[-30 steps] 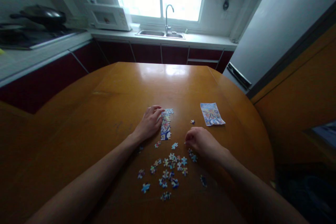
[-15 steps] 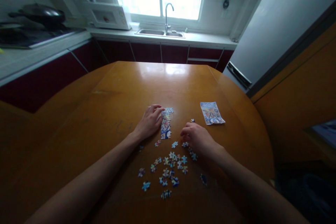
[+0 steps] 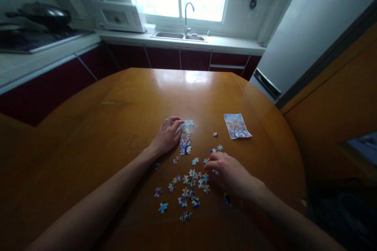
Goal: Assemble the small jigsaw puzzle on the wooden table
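The left hand [image 3: 167, 137], relaxed, touches the left edge of the joined puzzle strip [image 3: 185, 142]; the right hand [image 3: 227, 170] curls over loose pieces [image 3: 192, 173], its grip impossible to tell. Farther right on the desk [image 3: 153, 96] lies a picture sheet [image 3: 236, 126].

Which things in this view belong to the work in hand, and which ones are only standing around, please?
Belong to the work:
partly assembled jigsaw strip, beside the left hand
loose jigsaw pieces
picture sheet, probably a reference

Only standing around:
microwave oven
sink faucet
refrigerator
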Available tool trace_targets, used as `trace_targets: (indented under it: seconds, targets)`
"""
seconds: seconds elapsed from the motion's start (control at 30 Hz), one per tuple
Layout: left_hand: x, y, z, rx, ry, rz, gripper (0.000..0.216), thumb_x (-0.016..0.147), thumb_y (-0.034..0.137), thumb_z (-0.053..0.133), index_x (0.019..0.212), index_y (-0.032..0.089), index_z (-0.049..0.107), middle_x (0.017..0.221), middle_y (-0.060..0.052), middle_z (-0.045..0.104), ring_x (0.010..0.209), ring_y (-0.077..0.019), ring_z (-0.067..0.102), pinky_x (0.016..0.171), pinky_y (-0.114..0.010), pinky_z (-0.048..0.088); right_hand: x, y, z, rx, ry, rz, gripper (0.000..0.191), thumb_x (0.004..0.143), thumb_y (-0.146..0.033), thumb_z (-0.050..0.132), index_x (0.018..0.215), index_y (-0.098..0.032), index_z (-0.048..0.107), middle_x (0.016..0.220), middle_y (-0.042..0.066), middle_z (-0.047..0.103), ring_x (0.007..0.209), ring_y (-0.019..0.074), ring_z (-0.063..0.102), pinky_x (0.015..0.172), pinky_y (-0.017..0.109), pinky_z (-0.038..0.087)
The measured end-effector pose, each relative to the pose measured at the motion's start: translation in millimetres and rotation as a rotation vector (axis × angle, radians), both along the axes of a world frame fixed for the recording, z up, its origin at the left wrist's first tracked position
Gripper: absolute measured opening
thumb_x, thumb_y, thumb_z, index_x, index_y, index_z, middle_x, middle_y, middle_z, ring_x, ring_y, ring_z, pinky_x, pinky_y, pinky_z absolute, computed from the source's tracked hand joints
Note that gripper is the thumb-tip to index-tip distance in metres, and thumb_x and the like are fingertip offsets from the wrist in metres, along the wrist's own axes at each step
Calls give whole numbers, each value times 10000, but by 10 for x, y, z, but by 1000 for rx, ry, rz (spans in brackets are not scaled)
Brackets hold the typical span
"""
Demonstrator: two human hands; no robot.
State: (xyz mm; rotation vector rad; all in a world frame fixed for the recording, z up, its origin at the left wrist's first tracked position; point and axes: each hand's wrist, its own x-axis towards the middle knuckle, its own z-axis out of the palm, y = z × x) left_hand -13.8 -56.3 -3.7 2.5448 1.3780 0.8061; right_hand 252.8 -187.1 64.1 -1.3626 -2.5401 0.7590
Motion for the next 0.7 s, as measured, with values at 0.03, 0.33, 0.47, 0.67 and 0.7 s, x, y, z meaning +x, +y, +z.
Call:
trace_targets:
  seconds: [0.03,0.33,0.47,0.67,0.7]
  targets:
    - [1,-1,1,1,-2,0,304,992,241,470,1265,177,588,1302,-122,515,1246,-282,481,1115,-476,421,-37,-42,-21,-13,-1,18,169,917,-133,641,1002,-228,752,1023,63,668,928,176,608,808,289,468]
    - [2,1,0,12,-11,0,308,988,232,477,1272,169,581,1301,-130,519,1243,-284,480,1109,-479,425,-115,-62,-110,0,-53,50,113,906,-74,558,918,-149,641,995,88,661,895,184,572,761,284,436]
    - [-1,6,-8,3,-15,0,301,996,234,471,1269,172,580,1302,-127,530,1240,-281,484,1104,-475,429,-57,9,-23,-105,121,5,172,845,-28,586,895,-182,646,890,30,687,791,144,578,723,258,426]
    - [3,0,1,-9,-22,-8,307,979,209,490,1270,182,587,1276,-108,583,1232,-275,495,1101,-466,434,-62,476,33,-109,489,-179,116,888,-122,611,926,-179,705,823,19,696,730,131,584,673,249,442]
    - [6,-6,11,-13,-25,-14,306,976,207,496,1266,185,591,1269,-105,591,1227,-273,498,1097,-464,437,-83,588,15,-110,540,-213,89,884,-143,628,900,-172,711,772,11,684,703,130,577,647,248,433]
